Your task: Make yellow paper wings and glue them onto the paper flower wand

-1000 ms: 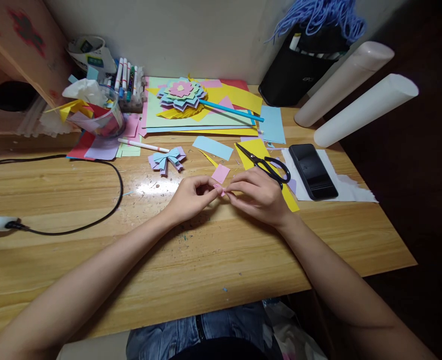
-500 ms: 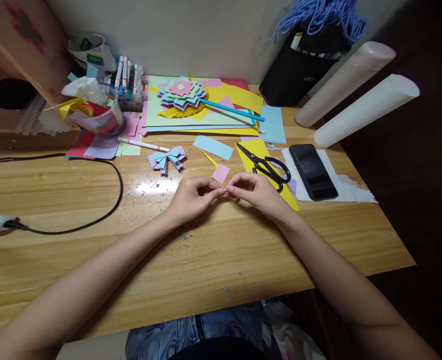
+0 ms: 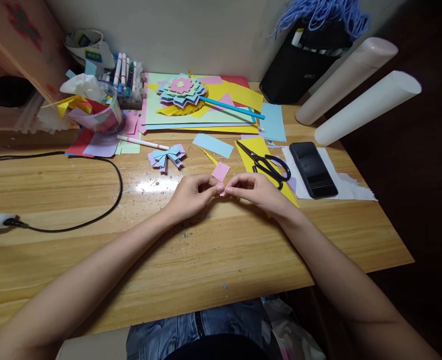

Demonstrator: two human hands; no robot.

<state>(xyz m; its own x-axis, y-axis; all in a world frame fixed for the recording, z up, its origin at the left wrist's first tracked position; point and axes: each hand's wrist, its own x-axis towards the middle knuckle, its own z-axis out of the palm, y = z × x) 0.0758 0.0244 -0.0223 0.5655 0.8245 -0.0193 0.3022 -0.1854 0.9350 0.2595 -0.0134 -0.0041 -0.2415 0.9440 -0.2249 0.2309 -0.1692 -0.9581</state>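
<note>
My left hand (image 3: 190,195) and my right hand (image 3: 256,192) meet fingertip to fingertip over the middle of the wooden desk (image 3: 205,250). Both pinch a tiny folded pink paper piece (image 3: 222,191), mostly hidden by my fingers. A loose pink paper square (image 3: 221,171) lies just beyond my fingertips. Black scissors (image 3: 268,162) rest on a yellow sheet (image 3: 253,147) right behind my right hand. A small blue and purple paper bow (image 3: 167,157) lies beyond my left hand.
A layered paper flower (image 3: 181,92) on a blue stick tops a stack of coloured sheets at the back. A black phone (image 3: 313,169), marker rack (image 3: 128,82), scrap-filled clear bowl (image 3: 93,112), black cable (image 3: 93,220), black bag (image 3: 299,65) and two white cylinders (image 3: 356,95) surround the desk.
My hands have drawn closer together and shifted slightly away from me; the right hand's fingers turned in on the pink piece. Nothing else on the desk moved.
</note>
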